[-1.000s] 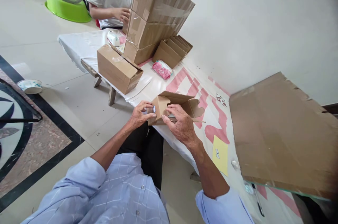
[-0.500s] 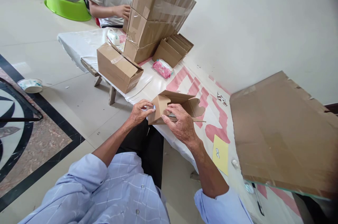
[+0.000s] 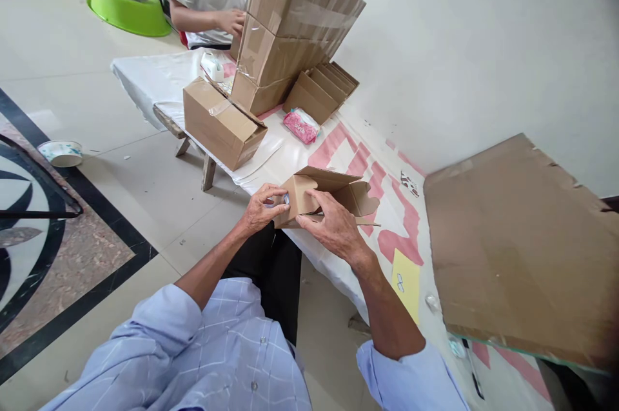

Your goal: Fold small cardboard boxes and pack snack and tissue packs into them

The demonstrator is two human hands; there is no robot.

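Observation:
In front of me, a small open cardboard box [image 3: 298, 195] sits at the table's near edge, its lid flap raised at the back and notched side flaps standing. My left hand [image 3: 264, 210] is at the box's left end, thumb and forefinger pinching a small bluish-white piece [image 3: 286, 199] against the end panel; its kind is too small to make out. My right hand [image 3: 337, 225] is closed on the box's near side, thumb and forefinger at its edge and flap. The other right fingers partly hide the opening.
A taped carton [image 3: 225, 120] and a pink wipes pack [image 3: 302, 126] lie beyond. Behind stand stacked cartons [image 3: 300, 17] and nested cardboard [image 3: 314, 96]. A co-worker's hand [image 3: 231, 22] touches the stack. To the right are a yellow card [image 3: 407, 279] and a large cardboard sheet [image 3: 512, 250].
The whole view has shifted slightly, so everything appears a little further right. Both hands stay at the box, the left still pinching the small piece at its end.

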